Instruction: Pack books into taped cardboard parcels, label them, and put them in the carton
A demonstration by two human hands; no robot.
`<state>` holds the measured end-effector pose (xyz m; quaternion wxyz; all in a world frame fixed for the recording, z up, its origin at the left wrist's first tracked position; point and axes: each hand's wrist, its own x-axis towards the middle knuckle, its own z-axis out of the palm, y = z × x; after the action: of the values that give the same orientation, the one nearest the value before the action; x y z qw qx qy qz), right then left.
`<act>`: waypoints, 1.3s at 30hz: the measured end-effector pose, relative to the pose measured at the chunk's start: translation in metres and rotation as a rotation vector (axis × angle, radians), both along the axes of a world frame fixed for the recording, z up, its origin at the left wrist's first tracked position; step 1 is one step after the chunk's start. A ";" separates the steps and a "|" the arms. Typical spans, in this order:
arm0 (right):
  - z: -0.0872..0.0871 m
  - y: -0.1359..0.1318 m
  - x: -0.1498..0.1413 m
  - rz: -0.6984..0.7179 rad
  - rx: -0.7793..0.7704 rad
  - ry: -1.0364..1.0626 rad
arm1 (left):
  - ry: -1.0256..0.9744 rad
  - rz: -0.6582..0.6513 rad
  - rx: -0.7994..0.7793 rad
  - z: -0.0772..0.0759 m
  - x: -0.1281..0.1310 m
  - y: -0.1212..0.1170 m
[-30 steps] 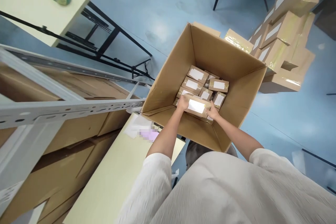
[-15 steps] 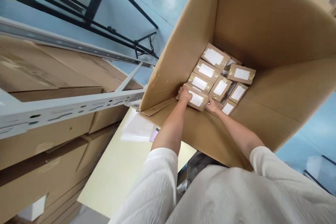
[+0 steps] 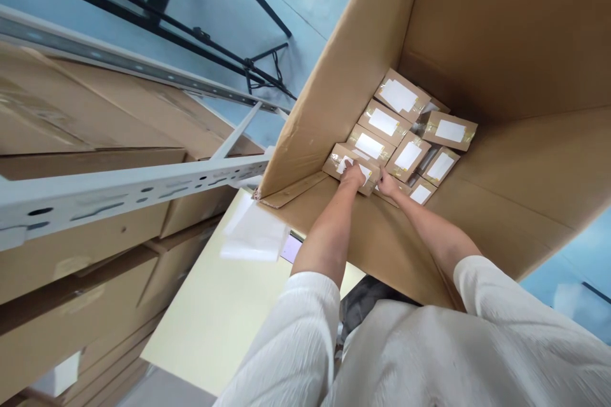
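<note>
In the large carton (image 3: 496,152), upper right, the small box (image 3: 335,162) lies mid-frame, seemingly nearly settled. The left hand (image 3: 352,175), half-bent, now meets its label (image 3: 366,173), not its left end; the half-curled right hand (image 3: 389,186) touches its right end; grips unclear.

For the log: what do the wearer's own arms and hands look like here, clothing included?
The left hand and right hand are ungloved. Both forearms are uncovered, with no watch or bracelet visible; rings are too small to tell. The short, loose sleeves are off-white, finely creased, matching the shirt.
</note>
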<state>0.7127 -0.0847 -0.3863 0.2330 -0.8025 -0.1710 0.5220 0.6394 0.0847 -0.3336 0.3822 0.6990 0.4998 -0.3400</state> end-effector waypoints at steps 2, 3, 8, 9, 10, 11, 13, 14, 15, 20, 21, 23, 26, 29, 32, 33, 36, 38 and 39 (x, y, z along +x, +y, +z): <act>-0.003 0.000 0.002 0.005 -0.010 0.000 | 0.014 -0.015 -0.027 0.002 0.000 -0.002; -0.005 0.000 0.002 -0.003 -0.011 0.000 | 0.026 -0.025 -0.040 0.002 0.000 -0.002; -0.012 -0.006 -0.005 -0.106 0.015 -0.032 | 0.116 -0.076 -0.089 0.008 0.004 -0.005; -0.012 -0.008 -0.007 -0.128 0.018 -0.035 | 0.127 -0.092 -0.086 0.010 0.005 -0.005; -0.012 -0.009 -0.009 -0.150 0.016 -0.033 | 0.132 -0.108 -0.079 0.012 0.006 -0.006; -0.011 -0.011 -0.011 -0.170 0.008 -0.025 | 0.132 -0.121 -0.069 0.014 0.008 -0.006; -0.007 -0.015 -0.012 -0.195 -0.023 -0.002 | 0.116 -0.142 -0.043 0.019 0.010 -0.006; -0.004 -0.017 -0.011 -0.197 -0.043 0.009 | 0.100 -0.151 -0.028 0.022 0.011 -0.007; -0.001 -0.020 -0.010 -0.193 -0.065 0.019 | 0.081 -0.163 -0.014 0.026 0.012 -0.008; 0.021 -0.046 0.004 -0.134 -0.152 -0.001 | 0.005 -0.214 0.012 0.051 0.024 -0.021; 0.026 -0.052 0.009 -0.122 -0.166 -0.016 | -0.021 -0.216 0.015 0.056 0.028 -0.024; 0.035 -0.064 0.021 -0.108 -0.184 -0.047 | -0.083 -0.220 0.024 0.066 0.034 -0.032; 0.051 -0.080 0.042 -0.126 -0.169 -0.102 | -0.171 -0.232 0.036 0.082 0.041 -0.042; 0.074 -0.092 0.061 -0.186 -0.152 -0.153 | -0.274 -0.220 0.027 0.103 0.044 -0.053; 0.107 -0.102 0.074 -0.253 -0.128 -0.168 | -0.369 -0.196 0.014 0.131 0.043 -0.065; 0.120 -0.106 0.076 -0.271 -0.110 -0.173 | -0.394 -0.194 0.006 0.141 0.042 -0.069; 0.161 -0.116 0.078 -0.335 -0.031 -0.190 | -0.457 -0.187 -0.023 0.170 0.037 -0.082; 0.186 -0.125 0.077 -0.387 0.042 -0.208 | -0.494 -0.170 -0.030 0.188 0.033 -0.089; 0.198 -0.130 0.075 -0.409 0.081 -0.221 | -0.512 -0.157 -0.032 0.196 0.031 -0.092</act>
<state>0.7877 -0.2144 -0.1884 0.3457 -0.8628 -0.0500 0.3656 0.6707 -0.0071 -0.1378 0.4797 0.7927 0.3256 -0.1885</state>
